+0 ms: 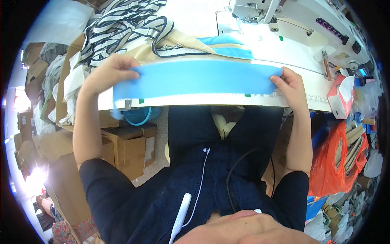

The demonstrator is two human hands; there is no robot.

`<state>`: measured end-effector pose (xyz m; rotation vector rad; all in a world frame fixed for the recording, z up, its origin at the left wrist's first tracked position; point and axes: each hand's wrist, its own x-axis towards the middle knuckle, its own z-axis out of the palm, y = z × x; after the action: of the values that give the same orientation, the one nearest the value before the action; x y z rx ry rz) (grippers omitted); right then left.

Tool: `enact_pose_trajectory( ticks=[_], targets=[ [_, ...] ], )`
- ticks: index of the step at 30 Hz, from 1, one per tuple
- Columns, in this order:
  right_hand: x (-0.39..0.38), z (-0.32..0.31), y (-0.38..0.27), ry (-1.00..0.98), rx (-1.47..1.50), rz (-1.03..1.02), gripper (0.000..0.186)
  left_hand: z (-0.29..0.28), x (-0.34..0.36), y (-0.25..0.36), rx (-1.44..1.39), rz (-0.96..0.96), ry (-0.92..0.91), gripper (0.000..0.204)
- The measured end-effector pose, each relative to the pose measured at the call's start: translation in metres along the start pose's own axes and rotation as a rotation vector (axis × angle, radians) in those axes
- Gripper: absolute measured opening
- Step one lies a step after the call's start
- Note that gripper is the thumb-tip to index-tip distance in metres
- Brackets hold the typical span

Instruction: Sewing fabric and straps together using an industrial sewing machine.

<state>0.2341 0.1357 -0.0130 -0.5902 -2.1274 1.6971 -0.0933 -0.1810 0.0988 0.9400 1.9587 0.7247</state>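
Observation:
A long light-blue fabric strip point(203, 79) is stretched sideways over the front of the white sewing table point(308, 85), its left end drooping over the edge. My left hand point(120, 71) pinches it near the upper left, my right hand point(288, 83) at the right end. Just behind lie a beige piece with a blue band point(230, 52) and zipper, and a heap of black-and-white striped straps point(109, 34). The sewing machine point(256, 10) stands at the back right.
Scissors point(327, 65) and a pink-and-white box point(339, 95) sit at the table's right end. A red plastic bag point(329, 158) hangs at right. Cardboard boxes point(130, 150) and a blue basket point(138, 116) are below left. White cloth and more cartons line the left side.

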Motion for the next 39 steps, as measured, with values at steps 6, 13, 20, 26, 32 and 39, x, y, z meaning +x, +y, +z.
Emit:
enact_pose_trajectory(
  ticks=[6,13,20,26,32,39],
  targets=[
    [0.044,0.004,-0.011,0.023,-0.043,-0.059,0.022,-0.041,0.021,0.008,0.192,-0.030,0.249,0.012],
    [0.094,0.019,-0.026,0.018,-0.482,-0.018,0.039,-0.079,0.057,0.004,0.621,-0.124,0.410,0.033],
    [0.099,0.027,-0.017,0.012,-0.656,0.011,0.039,0.019,0.106,0.053,0.686,0.289,0.570,0.043],
    [0.102,0.026,-0.019,-0.021,-0.571,0.046,0.036,0.111,0.159,0.083,0.682,0.550,0.374,0.052],
    [0.107,0.024,-0.003,-0.003,-0.666,-0.090,0.048,0.139,0.161,0.059,0.746,0.552,0.342,0.065],
    [0.103,0.022,0.005,-0.006,-0.631,-0.106,0.049,0.145,0.158,0.051,0.674,0.680,0.499,0.062]
  ],
)
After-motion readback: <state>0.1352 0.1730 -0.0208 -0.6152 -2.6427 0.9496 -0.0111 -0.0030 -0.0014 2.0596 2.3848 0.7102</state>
